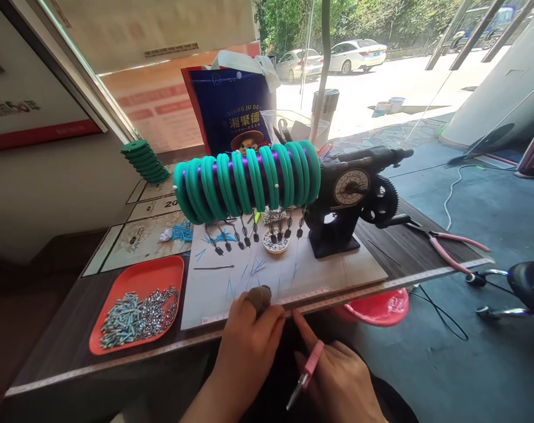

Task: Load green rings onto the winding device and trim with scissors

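Note:
My left hand (253, 332) is closed at the front edge of the table, thumb and fingers pressed together. A grey-brown cover (260, 298) sits on one of its fingers; whatever is pinched there is too small to make out. Close by on the right, my right hand (341, 376) holds small pink-handled snips (311, 365), their metal tip angled down toward me. Its index finger reaches to the table edge near the left fingertips. Above the hands is a row of teal spools (249, 179) wound with purple line, with several small dark pieces (247, 239) hanging underneath.
A black hand-cranked winder (352, 188) with a dial carries the spools. An orange tray (137, 305) holds small metal parts and tubes. A white dish (276, 242) of beads stands on the white board (311, 285). Pink-handled pliers (447, 249) lie right; a red basin (381, 308) is below.

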Motion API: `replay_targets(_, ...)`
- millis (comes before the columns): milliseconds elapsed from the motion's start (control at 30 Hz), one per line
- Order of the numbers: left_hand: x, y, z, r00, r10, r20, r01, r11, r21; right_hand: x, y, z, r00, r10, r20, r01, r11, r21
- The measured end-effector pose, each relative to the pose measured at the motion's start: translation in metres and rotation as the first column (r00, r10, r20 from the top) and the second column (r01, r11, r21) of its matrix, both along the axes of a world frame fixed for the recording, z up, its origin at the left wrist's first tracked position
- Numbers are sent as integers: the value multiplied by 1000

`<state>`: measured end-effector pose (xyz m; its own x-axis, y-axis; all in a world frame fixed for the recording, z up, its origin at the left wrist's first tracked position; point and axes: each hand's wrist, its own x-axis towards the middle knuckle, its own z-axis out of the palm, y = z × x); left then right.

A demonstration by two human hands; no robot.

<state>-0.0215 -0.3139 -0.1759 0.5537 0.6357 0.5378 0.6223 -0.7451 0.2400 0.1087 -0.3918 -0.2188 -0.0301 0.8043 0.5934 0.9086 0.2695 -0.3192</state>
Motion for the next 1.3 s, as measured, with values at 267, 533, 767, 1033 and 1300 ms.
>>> replay_targets(267, -4, 2, 3, 1000, 1, -2, -1, 1000, -19, 0, 1, 3, 1000, 2, -6, -2, 1000, -2)
replay_targets(533, -8, 3, 4, 1000, 9, -16, -8, 999, 34, 1, 1, 5, 1000, -3, -16, 3, 1000, -4)
replay_targets(767, -6, 3, 2, 1000, 24, -21, -23, 999, 40, -2, 2, 2, 999, -18, -35, 19, 1000, 14)
replay_targets(1033, -10, -10, 19, 989, 45, 138, -1, 952, -307, 24, -19, -7, 948, 87, -306, -174, 947, -271)
replay_targets(1300, -8, -28, 40, 968, 157, 197, 49, 651, -757, 24, -18, 11, 955, 143, -259, -291, 610, -737)
